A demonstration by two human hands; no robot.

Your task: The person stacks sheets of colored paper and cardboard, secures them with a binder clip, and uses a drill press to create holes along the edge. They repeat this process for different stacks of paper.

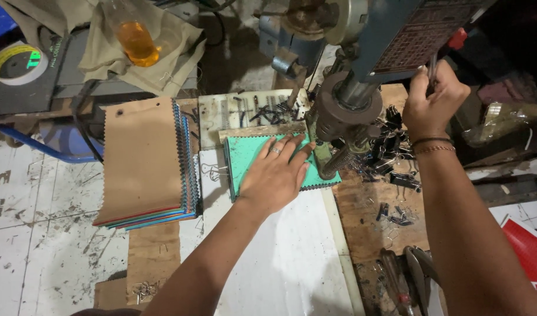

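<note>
The left hand [274,175] lies flat, fingers spread and grasping nothing, pressing down on a teal fabric swatch stack [248,157] that sits on the white work surface [280,257] right under the head of a drill press [344,108]. A ring shows on one finger. The swatch stack has a pinked, zigzag edge along its near side, and its far edge butts against a worn wooden strip [251,131]; the fingertips reach almost to the machine's spindle, which comes down just beside them at the stack's right end. The right hand [432,99] is raised and clenched around the drill press's feed handle [433,73], with thin bracelets at the wrist. To the left, well apart from the teal stack, lies a thicker pile of fabric sample sheets [142,161] topped with a tan sheet, coloured edges showing down its right side. Black binder clips [391,152] lie heaped on the wooden bench to the right of the machine, between it and the right forearm. At the near right edge lie a screwdriver [394,284] and what looks like a pair of pliers [420,269]. Farther back, a bottle of orange liquid [137,41] rests on a crumpled cloth, and a roll of tape [17,61] sits near the left corner.
</note>
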